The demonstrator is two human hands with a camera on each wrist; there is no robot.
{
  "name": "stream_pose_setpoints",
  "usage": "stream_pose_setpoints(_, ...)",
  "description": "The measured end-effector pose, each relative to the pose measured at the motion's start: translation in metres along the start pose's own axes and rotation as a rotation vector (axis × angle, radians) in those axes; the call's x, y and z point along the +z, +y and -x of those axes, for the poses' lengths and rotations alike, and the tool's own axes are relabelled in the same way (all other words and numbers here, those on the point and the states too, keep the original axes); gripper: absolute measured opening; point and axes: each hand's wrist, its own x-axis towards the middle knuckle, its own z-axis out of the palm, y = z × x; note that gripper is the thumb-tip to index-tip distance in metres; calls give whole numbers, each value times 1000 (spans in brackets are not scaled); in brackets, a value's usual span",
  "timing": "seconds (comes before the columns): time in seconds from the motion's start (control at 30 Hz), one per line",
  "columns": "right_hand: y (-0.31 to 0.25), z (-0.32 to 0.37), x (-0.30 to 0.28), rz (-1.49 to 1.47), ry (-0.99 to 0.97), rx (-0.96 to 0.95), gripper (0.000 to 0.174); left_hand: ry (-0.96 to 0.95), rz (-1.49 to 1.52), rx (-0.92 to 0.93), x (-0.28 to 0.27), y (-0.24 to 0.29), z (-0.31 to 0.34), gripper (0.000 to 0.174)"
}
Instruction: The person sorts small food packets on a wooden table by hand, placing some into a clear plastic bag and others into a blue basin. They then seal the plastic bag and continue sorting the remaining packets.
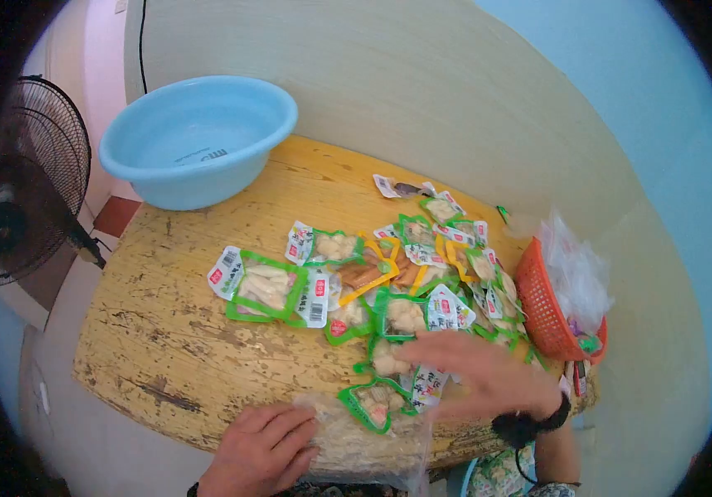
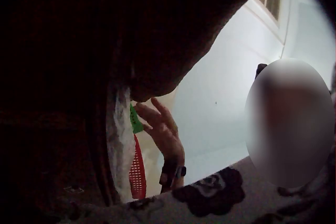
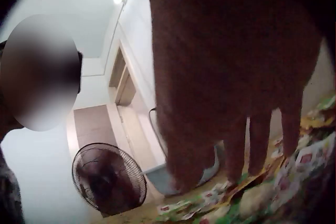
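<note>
At the table's front edge, my left hand [image 1: 261, 451] holds the left side of a clear plastic bag [image 1: 372, 443], its fingers bent over the film and its thumb hidden. My right hand [image 1: 489, 373] reaches over the near packets with nothing in its grasp, fingers extended to the left. Below those fingers lie a green-edged packet [image 1: 375, 406] of pale pieces and another green-edged packet [image 1: 404, 315] just beyond. The right wrist view shows the fingers spread and pointing down close over the packets [image 3: 257, 200]. The left wrist view is mostly dark.
More sealed packets [image 1: 269, 286] with green or orange borders spread across the worn wooden table [image 1: 149, 331]. A blue basin [image 1: 198, 182] stands at the back left, a red basket [image 1: 538, 290] with plastic bags at the right. A fan [image 1: 33, 182] is left of the table.
</note>
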Motion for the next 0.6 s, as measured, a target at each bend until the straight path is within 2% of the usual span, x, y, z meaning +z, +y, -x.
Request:
stream_pose_setpoints(0.07, 23, -1, -22, -173, 108, 171, 52, -47, -66, -32, 3, 0, 1, 38)
stream_pose_setpoints(0.13, 82, -8, -32, 82, 418, 254, 42, -48, -66, -25, 2, 1, 0, 37)
stream_pose_setpoints(0.2, 139, -19, -43, 486, 495, 466, 40, -44, -67, -22, 1, 1, 0, 37)
stream_pose_setpoints(0.27, 188, -34, -55, 455, 367, 705, 42, -36, -66, -26, 3, 0, 1, 36)
stream_pose_setpoints(0.37, 275, -48, -57, 236, 377, 790, 50, -61, -63, -27, 1, 0, -1, 36)
stream_pose_setpoints(0.47, 267, -66, -45, 273, 412, 882, 55, -36, -49, -37, 3, 0, 0, 36)
stream_pose_setpoints(0.57, 262, -82, -30, 448, 294, 836, 58, -31, -57, -43, 4, 1, -2, 37)
stream_pose_setpoints(0.6, 263, -83, -30, 391, 308, 850, 59, -10, -30, -25, 3, 0, -2, 36)
